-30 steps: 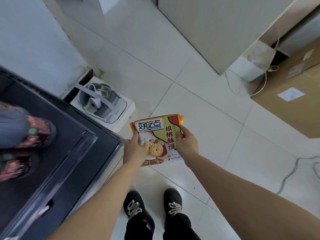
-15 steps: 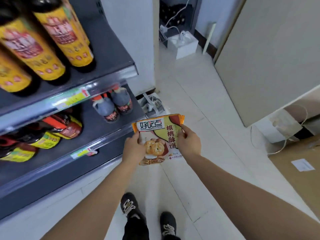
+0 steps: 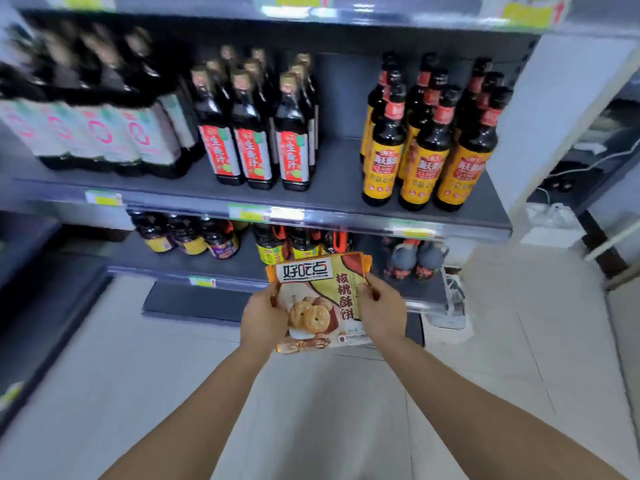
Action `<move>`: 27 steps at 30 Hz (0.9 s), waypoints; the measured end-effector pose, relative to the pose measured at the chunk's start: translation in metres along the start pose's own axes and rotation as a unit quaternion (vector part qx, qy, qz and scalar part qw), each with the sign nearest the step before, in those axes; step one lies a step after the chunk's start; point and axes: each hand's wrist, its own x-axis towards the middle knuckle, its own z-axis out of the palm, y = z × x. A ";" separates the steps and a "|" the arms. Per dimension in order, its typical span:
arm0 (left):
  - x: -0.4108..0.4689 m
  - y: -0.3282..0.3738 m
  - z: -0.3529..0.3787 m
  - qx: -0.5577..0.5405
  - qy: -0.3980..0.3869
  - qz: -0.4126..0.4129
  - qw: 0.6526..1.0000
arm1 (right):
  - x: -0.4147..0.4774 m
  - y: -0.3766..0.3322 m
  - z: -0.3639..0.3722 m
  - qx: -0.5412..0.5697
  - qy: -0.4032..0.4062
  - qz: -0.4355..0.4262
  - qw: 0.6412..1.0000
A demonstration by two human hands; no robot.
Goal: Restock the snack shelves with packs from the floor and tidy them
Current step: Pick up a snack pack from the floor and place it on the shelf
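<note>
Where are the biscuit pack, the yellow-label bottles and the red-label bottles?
biscuit pack (image 3: 313, 317): head view, on the printed biscuits.
yellow-label bottles (image 3: 424, 171): head view, front middle bottle's label.
red-label bottles (image 3: 252, 154): head view, front middle bottle's label.

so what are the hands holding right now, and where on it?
One biscuit pack: the left hand grips its left edge, the right hand its right edge. Its printed front faces the camera.

The orange-and-yellow plastic biscuit pack (image 3: 320, 299) reads "好吃点" on its white panel and "核桃酥饼" vertically in dark red.
</note>
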 end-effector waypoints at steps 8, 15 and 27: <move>-0.007 -0.079 -0.196 -0.091 0.125 -0.083 0.984 | -0.073 -0.141 0.132 0.047 -0.077 -0.064 0.994; -0.012 -0.119 -0.338 -0.121 0.245 -0.083 0.958 | -0.118 -0.255 0.221 0.079 -0.137 -0.147 0.976; 0.035 -0.132 -0.516 -0.184 0.391 -0.085 0.898 | -0.114 -0.433 0.349 0.125 -0.262 -0.275 0.917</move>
